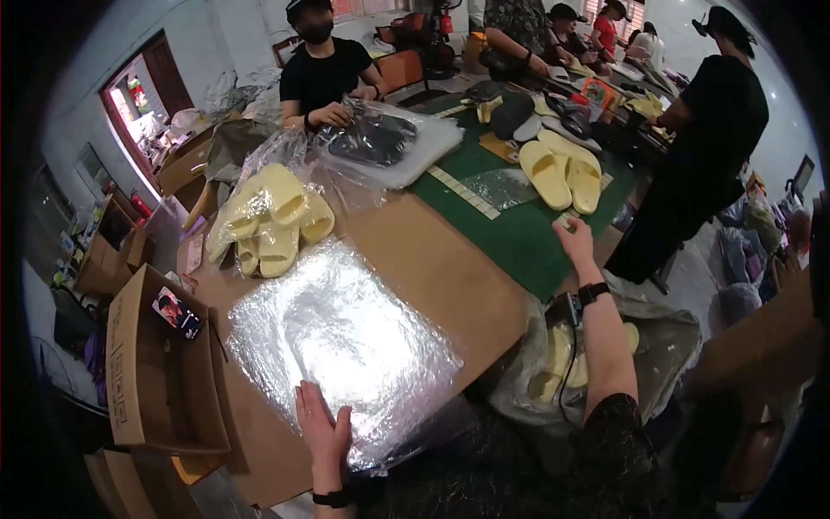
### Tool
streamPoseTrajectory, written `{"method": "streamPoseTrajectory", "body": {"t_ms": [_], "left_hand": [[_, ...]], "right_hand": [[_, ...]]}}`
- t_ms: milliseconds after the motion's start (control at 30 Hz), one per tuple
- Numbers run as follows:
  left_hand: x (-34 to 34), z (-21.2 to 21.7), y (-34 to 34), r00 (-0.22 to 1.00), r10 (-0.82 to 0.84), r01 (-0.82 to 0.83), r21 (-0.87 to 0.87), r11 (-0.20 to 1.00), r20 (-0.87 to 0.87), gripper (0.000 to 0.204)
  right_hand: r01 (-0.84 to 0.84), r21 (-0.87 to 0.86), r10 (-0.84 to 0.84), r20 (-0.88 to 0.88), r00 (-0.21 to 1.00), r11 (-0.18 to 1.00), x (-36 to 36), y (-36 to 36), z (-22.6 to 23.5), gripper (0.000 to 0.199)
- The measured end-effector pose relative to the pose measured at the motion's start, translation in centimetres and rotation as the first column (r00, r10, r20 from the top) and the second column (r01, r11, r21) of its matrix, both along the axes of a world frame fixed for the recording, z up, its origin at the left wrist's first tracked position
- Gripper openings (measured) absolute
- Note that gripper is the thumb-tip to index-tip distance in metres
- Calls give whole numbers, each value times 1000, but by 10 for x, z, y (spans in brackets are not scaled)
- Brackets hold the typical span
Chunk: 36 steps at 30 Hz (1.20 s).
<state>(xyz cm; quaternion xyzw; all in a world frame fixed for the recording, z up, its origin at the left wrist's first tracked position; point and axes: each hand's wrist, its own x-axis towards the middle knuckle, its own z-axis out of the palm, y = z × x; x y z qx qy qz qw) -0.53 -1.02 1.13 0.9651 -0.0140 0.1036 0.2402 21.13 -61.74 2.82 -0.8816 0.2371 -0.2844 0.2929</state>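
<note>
Left hand (pixel 325 428): laid on the near part of the clear plastic film (pixel 363 324); fingers extended close together, thumb spread apart from them.
Right hand (pixel 577 242): held at the near edge of the green mat (pixel 510 246), just beyond the toes of the upright yellow slippers; fingers curled toward the thumb; a small pale patch is seen at the tips; whether it is being pinched cannot be told.
Plastic film: spread flat in a shiny, wrinkled sheet or stack on the brown-covered desk (pixel 458 268); strong glare noted.
Yellow slippers (pixel 562 177): placed side by side on the green mat, near the right hand.
Slipper pile (pixel 277 212): yellow pairs heaped beyond the film, partly among clear plastic.
Co-worker (pixel 328 78): stationed across the desk; a clear bag (pixel 372 143) with dark footwear handled.
Left side: open cardboard box (pixel 164 372) standing beside the desk; phone (pixel 177 311) with lit screen propped at it.
Lower right: grey sack (pixel 666 346), yellow slippers seen inside.
</note>
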Motion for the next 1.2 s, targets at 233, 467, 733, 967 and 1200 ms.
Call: {"method": "streamPoseTrajectory", "body": {"t_ms": [233, 467, 733, 967, 1200], "left_hand": [[1, 0, -2, 998, 31, -32, -17, 999, -58, 82], [-8, 17, -10, 997, 45, -36, 133, 990, -66, 78], [-2, 16, -12, 995, 50, -36, 148, 988, -91, 76], [-7, 7, -7, 998, 33, -27, 105, 994, -55, 77], [-8, -4, 1, 1000, -10, 11, -54, 998, 25, 79]], "right_hand": [[450, 81, -428, -200, 882, 889, 81, -73, -16, 115], [444, 199, -379, -294, 878, 874, 111, -81, -4, 125], [243, 324, -233, -72, 970, 914, 125, -93, -52, 55], [-183, 452, 4, 367, 930, 873, 67, 0, -57, 32], [-532, 715, 413, 360, 836, 454, -57, 156, 36, 29]]}}
